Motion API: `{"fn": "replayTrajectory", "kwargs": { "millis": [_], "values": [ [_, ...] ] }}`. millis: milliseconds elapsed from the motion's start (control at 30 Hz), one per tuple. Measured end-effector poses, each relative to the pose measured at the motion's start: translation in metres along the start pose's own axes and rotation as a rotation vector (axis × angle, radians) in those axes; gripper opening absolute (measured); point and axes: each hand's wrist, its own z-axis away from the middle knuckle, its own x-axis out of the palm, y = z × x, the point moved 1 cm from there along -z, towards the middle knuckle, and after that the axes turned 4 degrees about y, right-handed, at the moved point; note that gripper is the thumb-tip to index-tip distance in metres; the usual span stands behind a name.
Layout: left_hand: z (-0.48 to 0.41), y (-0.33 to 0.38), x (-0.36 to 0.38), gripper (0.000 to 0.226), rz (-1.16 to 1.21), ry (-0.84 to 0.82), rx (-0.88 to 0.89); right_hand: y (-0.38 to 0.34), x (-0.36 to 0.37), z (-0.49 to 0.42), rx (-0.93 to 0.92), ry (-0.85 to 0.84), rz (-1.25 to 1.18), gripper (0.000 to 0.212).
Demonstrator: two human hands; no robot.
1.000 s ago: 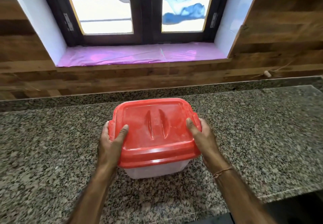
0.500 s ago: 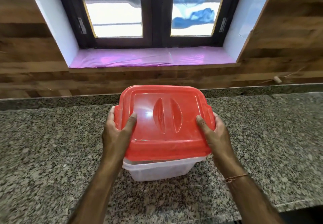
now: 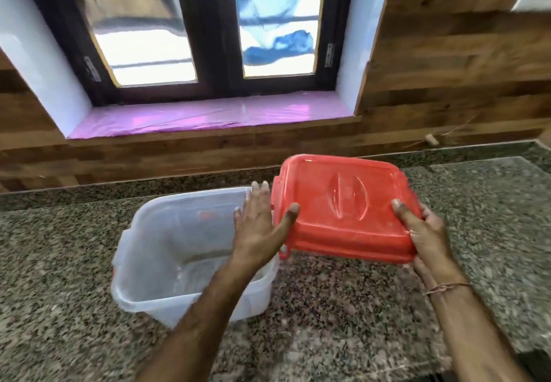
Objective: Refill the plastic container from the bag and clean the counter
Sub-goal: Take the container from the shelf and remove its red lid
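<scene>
Progress check: early days. Opening is done. The red lid [image 3: 343, 203] is off and held in the air just right of the plastic container [image 3: 143, 295], tipped a little, its left edge near the container's right rim. Right hand [image 3: 426, 238] has the real hold: thumb on top, fingers curled under the lid's near right corner. Left hand [image 3: 256, 229] is looser, over the container's far right corner, with the thumb laid on the lid's left edge and the fingers straight alongside it, not wrapped. Whether it bears any weight, I can't tell. The container itself stands open on the granite counter [image 3: 357, 316], clear-walled and, by the look of it, close to empty, with only a faint smear at the bottom. What's left? Nearly everything! The lid wants a spot on the counter right of the container, I'd say, and then comes the pour, yet no bag shows anywhere around the container. Wiping down the counter comes last.
</scene>
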Motion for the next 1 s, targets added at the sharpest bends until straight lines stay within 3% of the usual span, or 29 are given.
{"fn": "replayTrajectory", "kwargs": {
  "millis": [100, 167, 233, 400, 533, 767, 1000],
  "values": [
    [-0.002, 0.007, 0.044, 0.101, -0.281, -0.077, -0.013, 0.021, -0.041, -0.031, 0.014, 0.042, 0.000, 0.069],
    [-0.003, 0.008, 0.058, 0.106, -0.419, -0.042, -0.009, 0.044, -0.057, -0.051, 0.027, 0.066, 0.040, 0.081],
    [-0.003, 0.008, 0.063, 0.110, -0.489, 0.008, -0.011, 0.075, -0.066, -0.068, 0.060, 0.040, 0.095, 0.076],
    [-0.001, 0.011, 0.063, 0.104, -0.550, 0.051, -0.002, 0.140, -0.065, -0.094, 0.109, -0.042, 0.310, 0.063],
    [-0.003, 0.011, 0.065, 0.106, -0.556, 0.050, -0.014, 0.182, -0.053, -0.113, 0.069, -0.043, 0.548, 0.079],
    [-0.003, 0.005, 0.067, 0.118, -0.575, 0.048, -0.015, 0.180, -0.034, -0.094, -0.024, -0.004, 0.850, 0.075],
    [-0.003, 0.006, 0.066, 0.118, -0.573, 0.050, -0.018, 0.182, -0.032, -0.085, -0.108, -0.121, 1.112, 0.072]
  ]
}}
